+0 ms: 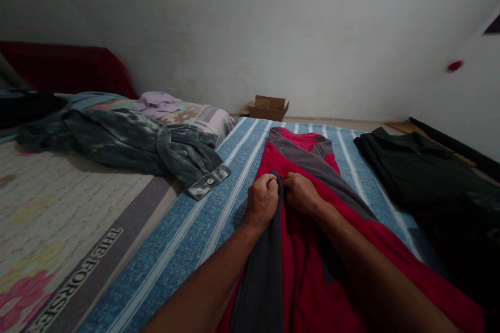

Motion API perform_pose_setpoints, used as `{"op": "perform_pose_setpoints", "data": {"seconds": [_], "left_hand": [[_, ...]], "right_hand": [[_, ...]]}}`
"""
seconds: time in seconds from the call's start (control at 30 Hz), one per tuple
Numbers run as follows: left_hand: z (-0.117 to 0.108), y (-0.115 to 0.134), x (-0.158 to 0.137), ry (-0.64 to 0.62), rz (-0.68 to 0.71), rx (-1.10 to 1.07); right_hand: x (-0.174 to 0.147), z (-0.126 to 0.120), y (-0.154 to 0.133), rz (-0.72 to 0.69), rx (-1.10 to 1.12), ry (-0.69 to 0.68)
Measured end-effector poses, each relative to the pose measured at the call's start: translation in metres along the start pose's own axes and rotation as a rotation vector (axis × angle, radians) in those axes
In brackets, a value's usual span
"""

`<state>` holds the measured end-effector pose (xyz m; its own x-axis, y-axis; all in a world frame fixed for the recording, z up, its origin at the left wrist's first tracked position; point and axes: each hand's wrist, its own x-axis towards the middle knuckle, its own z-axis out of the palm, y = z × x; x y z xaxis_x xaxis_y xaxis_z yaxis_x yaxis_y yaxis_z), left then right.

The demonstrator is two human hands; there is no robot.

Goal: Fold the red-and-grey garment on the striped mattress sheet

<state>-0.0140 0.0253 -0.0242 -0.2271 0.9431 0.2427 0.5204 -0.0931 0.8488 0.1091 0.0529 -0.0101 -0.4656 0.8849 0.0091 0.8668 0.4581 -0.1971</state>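
Observation:
A red garment with grey panels (312, 158) lies stretched out over a blue and white striped cloth (219, 208). My left hand (263, 196) is closed on the edge of a dark grey strip of the garment. Close beside it, my right hand (300, 192) pinches the red fabric. The two hands are a small gap apart, near the garment's middle. Folds of red and grey fabric hang toward me between and under my forearms. The fingertips of both hands are partly hidden in the cloth.
On the left, a green mottled denim jacket (117, 138) lies across a flowered bed cover (50, 208), with a lilac cloth (158, 104) behind it. Folded dark clothes (422, 166) sit at the right. A cardboard box (269, 107) stands by the wall.

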Motion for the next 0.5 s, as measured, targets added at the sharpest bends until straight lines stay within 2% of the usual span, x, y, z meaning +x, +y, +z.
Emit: {"op": "perform_pose_setpoints", "data": {"seconds": [0.1, 0.17, 0.37, 0.5], "left_hand": [[0.001, -0.004, 0.001, -0.003, -0.022, -0.006], [0.002, -0.005, 0.002, 0.005, 0.018, 0.012], [0.004, -0.007, 0.0, -0.033, 0.145, 0.164], [0.003, -0.008, 0.001, -0.103, 0.152, 0.156]], "right_hand": [[-0.012, 0.003, -0.003, -0.12, -0.073, 0.022], [-0.021, 0.006, -0.005, -0.174, -0.101, 0.023], [-0.041, 0.017, -0.009, -0.272, -0.098, 0.072], [-0.046, 0.016, -0.006, -0.284, -0.007, 0.091]]}}
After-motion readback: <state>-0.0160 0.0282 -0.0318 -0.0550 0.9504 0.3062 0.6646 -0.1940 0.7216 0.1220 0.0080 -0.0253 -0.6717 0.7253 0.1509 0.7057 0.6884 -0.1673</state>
